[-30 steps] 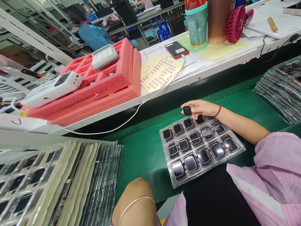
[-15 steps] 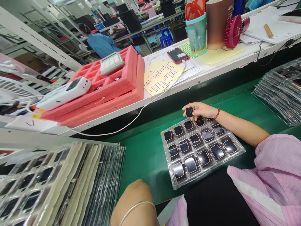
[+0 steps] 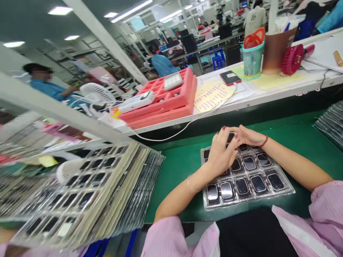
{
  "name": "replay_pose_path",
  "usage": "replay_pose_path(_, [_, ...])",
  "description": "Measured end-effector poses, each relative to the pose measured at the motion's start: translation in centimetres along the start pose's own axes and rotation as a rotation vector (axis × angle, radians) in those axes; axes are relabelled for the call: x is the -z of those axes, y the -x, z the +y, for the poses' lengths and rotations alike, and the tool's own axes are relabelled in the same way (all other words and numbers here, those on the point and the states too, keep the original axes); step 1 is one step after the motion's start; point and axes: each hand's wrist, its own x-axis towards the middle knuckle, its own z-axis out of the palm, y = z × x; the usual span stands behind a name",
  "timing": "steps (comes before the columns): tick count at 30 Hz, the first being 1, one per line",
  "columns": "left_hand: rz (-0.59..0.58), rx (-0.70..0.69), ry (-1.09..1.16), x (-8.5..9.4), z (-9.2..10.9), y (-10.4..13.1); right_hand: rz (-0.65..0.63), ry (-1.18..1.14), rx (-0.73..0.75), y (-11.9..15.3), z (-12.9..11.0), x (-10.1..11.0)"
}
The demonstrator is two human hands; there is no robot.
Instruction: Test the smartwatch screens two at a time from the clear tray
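Note:
A clear plastic tray [image 3: 288,188] of dark, rounded-square watch-like screens lies on the green bench. Over its far edge, my right hand [image 3: 248,135] and my left hand [image 3: 223,150] meet around one dark square piece [image 3: 230,137]. The right fingers are at its edge. My left hand reaches across the tray's left part, fingers bent toward the piece and hiding several screens. Whether the left fingers grip it cannot be made out.
Stacked trays [image 3: 107,192] lean at the left, and more trays [image 3: 332,123] lie at far right. On the shelf are red foam [image 3: 160,110], a phone [image 3: 230,77], cups [image 3: 252,59] and a pink fan [image 3: 293,59]. A white cable [image 3: 171,138] hangs along the shelf front.
My left hand has come up from the bottom edge to join my right hand at the dark piece. The view has swung left and up, showing another person at the left.

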Motion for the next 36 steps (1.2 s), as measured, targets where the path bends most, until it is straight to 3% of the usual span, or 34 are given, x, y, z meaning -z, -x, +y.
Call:
replay_pose_path(3, [-0.14,0.027,-0.053,-1.4,-1.2,-0.8,-0.026,0.063,-0.019,0.3,0.2,-0.2])
replay_pose_path(5, [-0.263,0.013,-0.076,-2.2,-1.7,-1.0,0.037,0.103,-0.02,0.7,0.3,-0.2])
replay_pose_path(9, [-0.315,-0.055,-0.175,-2.6,-2.0,-1.0,0.046,0.224,-0.105,0.8,0.1,1.3])
replay_pose_path(12, [-0.31,-0.006,-0.173,-1.1,-2.6,-0.2,-0.004,0.262,-0.156,0.5,0.0,2.3])
replay_pose_path(15, [-0.124,0.243,-0.236,3.4,-4.8,2.2,-0.022,0.222,-0.146,0.5,0.0,2.4])
replay_pose_path(17, [0.06,0.537,-0.364,8.2,-7.5,4.6,-0.013,0.198,-0.135,0.5,0.1,2.4])
replay_pose_path(19, [0.173,0.888,-0.548,13.6,-10.6,7.1,-0.011,0.192,-0.138,0.4,0.1,2.4])
replay_pose_path(21, [0.169,1.206,-0.717,18.4,-13.3,9.2,-0.024,0.201,-0.141,0.3,0.2,2.4])
replay_pose_path(22, [0.105,1.319,-0.772,20.2,-14.2,10.0,-0.028,0.212,-0.135,0.3,0.3,2.5])
replay_pose_path(24, [0.04,1.379,-0.787,22.0,-15.2,11.1,-0.03,0.241,-0.114,0.2,0.4,2.6])
replay_pose_path(26, [-0.012,1.363,-0.779,21.5,-14.8,11.6,-0.023,0.287,-0.094,0.2,0.4,2.7])
replay_pose_path(28, [-0.046,1.274,-0.769,19.0,-13.1,11.4,0.028,0.378,-0.061,0.0,0.4,2.4])
replay_pose_path(30, [-0.077,1.083,-0.686,15.4,-10.7,10.8,0.154,0.553,0.01,-0.1,0.4,1.8])
replay_pose_path(33, [-0.193,0.706,-0.301,9.6,-6.8,8.8,0.313,1.005,0.211,-0.6,0.6,0.5])
replay_pose_path(36, [-0.359,0.453,0.014,4.7,-4.2,6.2,0.255,1.402,0.373,-0.9,1.2,-0.9])
